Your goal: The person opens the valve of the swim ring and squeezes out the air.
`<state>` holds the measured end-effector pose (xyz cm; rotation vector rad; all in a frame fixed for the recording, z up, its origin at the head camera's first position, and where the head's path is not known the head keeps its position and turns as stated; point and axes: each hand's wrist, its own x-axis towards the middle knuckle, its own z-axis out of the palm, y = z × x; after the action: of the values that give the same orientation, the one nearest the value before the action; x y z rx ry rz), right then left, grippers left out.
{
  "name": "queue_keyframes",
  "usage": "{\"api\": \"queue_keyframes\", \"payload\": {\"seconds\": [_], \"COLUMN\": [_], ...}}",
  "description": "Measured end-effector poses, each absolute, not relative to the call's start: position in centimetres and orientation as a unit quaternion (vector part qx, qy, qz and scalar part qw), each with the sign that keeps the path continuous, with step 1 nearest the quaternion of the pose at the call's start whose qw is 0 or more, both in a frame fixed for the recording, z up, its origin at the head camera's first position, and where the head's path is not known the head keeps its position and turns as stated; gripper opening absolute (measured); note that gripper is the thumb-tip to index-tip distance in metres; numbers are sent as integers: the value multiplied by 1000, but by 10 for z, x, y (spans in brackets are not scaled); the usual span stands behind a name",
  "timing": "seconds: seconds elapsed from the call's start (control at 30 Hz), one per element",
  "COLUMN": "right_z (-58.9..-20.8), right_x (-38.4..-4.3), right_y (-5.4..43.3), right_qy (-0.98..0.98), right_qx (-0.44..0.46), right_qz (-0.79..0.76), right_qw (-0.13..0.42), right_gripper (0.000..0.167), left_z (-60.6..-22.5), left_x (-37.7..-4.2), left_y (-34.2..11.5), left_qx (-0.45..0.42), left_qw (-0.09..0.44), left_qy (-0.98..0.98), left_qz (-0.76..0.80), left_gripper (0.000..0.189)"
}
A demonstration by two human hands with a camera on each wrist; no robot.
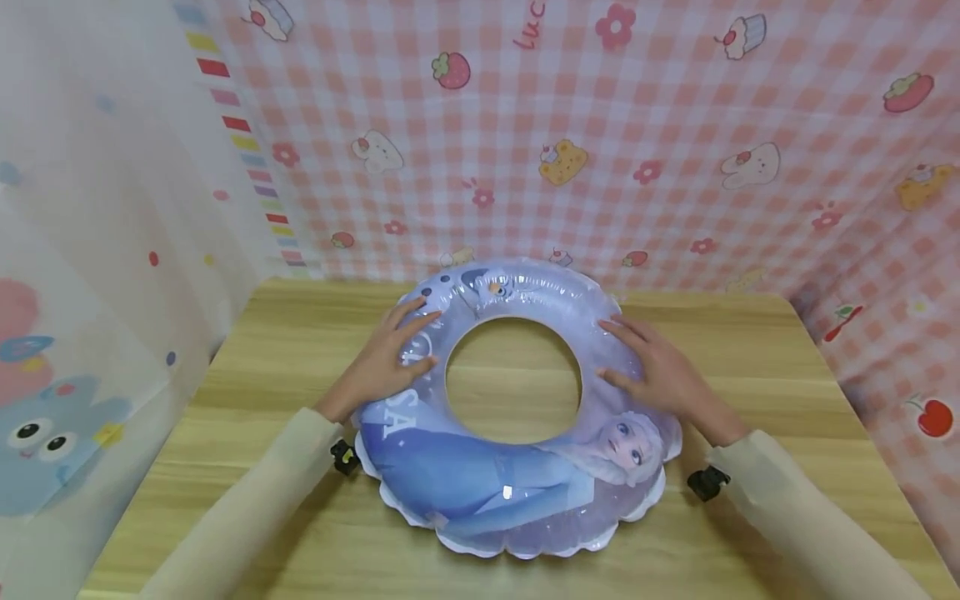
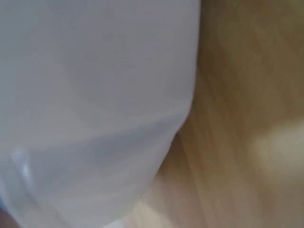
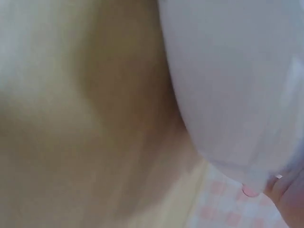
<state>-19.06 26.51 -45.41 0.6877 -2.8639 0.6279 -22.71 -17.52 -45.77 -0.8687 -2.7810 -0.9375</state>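
An inflated swim ring [image 1: 480, 479] in purple and blue lies on the wooden table, printed with a figure in a blue dress, white letters and a snowman face. Over its left side, my left hand [image 1: 382, 358] rests with spread fingers, thumb toward the hole. My right hand [image 1: 663, 371] lies across the opposite side, fingers extended toward the hole. Both palms' undersides are hidden. In the left wrist view the pale scalloped edge of the swim ring [image 2: 104, 85] fills much of the picture. That pale edge of the swim ring [image 3: 232, 90] also shows in the right wrist view.
The wooden table [image 1: 765, 375] extends to both sides of the ring. Behind it hangs a pink checked cloth [image 1: 510, 200] with cupcakes and strawberries. A white printed curtain [image 1: 112, 208] hangs at the left. Small black devices sit at both wrists.
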Motion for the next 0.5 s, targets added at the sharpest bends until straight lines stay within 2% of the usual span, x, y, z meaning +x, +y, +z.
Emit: {"api": "queue_keyframes", "payload": {"seconds": [0.2,0.33,0.5], "right_z": [-441,-432,-419], "right_x": [-197,-193,-181], "right_y": [271,270,266], "right_qy": [-959,-959,-952], "right_qx": [203,197,223], "right_qz": [200,204,211], "right_qw": [1,-6,-4], "right_gripper": [78,74,73], "left_z": [-445,-435,-424], "left_x": [-235,-229,-207], "left_y": [-187,-190,-181], "left_qx": [-265,-254,-275], "left_qw": [27,45,45], "left_qy": [-892,-893,-897], "left_qz": [-365,-369,-342], "left_gripper": [62,63,75]}}
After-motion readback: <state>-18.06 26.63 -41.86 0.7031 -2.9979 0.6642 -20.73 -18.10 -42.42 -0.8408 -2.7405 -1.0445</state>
